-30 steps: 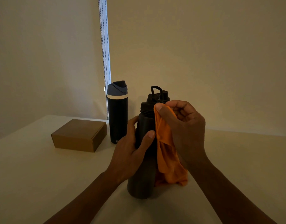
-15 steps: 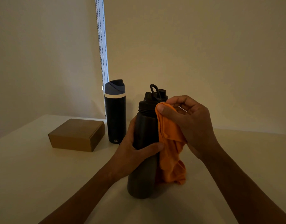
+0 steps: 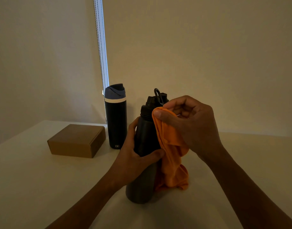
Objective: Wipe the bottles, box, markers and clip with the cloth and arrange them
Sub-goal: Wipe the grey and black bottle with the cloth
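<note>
A pale cream table [image 3: 42,187] meets the wall along its far edge. Toward the far left corner a closed cardboard box [image 3: 77,140] lies flat. Just right of it a black bottle [image 3: 116,123] with a blue lid stands upright. Nearer the middle a dark grey bottle [image 3: 142,187] stands on its base. An orange cloth [image 3: 173,176] hangs beside it, its contact with the table unclear.

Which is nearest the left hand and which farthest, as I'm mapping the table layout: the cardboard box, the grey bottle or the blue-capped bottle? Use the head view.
1. Grey bottle, centre, gripped by the left hand.
2. Blue-capped bottle, just behind the hand, to its left.
3. Cardboard box, farthest left.
</note>
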Motion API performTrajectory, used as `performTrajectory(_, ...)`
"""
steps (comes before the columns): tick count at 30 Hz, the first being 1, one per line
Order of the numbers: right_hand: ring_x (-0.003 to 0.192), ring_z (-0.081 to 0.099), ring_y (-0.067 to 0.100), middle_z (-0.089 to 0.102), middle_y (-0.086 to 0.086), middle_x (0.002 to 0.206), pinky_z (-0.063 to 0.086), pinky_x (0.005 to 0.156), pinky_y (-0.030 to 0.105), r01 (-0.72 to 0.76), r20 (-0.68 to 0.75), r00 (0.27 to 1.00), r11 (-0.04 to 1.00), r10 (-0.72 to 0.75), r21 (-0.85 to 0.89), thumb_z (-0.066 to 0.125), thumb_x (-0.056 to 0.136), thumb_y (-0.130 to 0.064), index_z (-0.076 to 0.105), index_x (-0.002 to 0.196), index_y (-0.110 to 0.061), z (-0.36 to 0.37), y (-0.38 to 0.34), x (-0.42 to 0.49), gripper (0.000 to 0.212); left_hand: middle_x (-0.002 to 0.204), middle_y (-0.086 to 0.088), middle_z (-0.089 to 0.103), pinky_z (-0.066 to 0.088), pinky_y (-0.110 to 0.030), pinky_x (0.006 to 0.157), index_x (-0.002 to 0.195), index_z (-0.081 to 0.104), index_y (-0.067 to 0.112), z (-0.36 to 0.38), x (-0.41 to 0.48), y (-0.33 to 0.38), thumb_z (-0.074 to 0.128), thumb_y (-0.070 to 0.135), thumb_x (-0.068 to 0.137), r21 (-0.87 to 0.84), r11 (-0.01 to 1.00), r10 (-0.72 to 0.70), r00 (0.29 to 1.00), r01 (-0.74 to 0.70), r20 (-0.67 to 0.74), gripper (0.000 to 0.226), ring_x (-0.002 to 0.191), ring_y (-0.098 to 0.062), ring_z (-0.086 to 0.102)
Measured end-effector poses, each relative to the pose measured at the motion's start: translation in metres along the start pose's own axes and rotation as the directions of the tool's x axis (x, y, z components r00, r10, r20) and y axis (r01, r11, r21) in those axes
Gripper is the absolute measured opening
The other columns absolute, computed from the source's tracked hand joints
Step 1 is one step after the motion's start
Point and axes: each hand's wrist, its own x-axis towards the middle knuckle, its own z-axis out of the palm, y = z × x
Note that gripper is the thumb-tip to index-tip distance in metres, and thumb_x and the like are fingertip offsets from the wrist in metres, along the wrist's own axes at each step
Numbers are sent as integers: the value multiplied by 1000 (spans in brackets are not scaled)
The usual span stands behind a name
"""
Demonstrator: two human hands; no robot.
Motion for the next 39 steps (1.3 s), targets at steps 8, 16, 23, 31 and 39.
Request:
performTrajectory(8,92,74,19,76,2,96,61,84,39,-115,59,992,982,108,147,84,77,-23,73,104,-12,-11,17,4,31,126,32,53,59,-26,86,127,26,78,-9,3,-6,90,55,62,-38,999,-30,999,31,12,94,116,7,59)
performTrajectory(16,101,72,16,75,-4,108,61,83,34,-122,92,990,982,109,144,75,87,-17,72,115,-20,-28,17,9,29,120,28,63,59,-25,84,129,40,66,-5,-3,-3,70,56,73,-179,977,-103,992,114,71,65,110,1,65)
performTrajectory(23,102,70,16,75,-2,105,58,83,25,91,105,989,990,-102,105,76,83,-13,73,108,-13,-44,-5,14,25,132,27,57,55,-47,102,137,34,62,-8,-3,4,72,74,68,-8,1000,-6,1000,6,23,80,125,-6,59)
performTrajectory(31,98,68,14,70,-6,104,56,77,26,498,204,867,815,-455,-296,79,87,-22,74,106,-15,-34,-6,14,22,142,22,47,51,-46,106,137,16,71,-5,-1,9,72,89,49,61,998,28,999,-31,42,105,130,-6,53)
performTrajectory(39,94,67,10,72,0,101,52,80,22,603,201,792,686,-577,-407,81,84,-21,76,103,-10,-44,-2,15,23,118,61,39,42,4,79,125,0,82,-4,-7,25,54,95,61,124,988,72,990,-88,125,84,111,29,47)
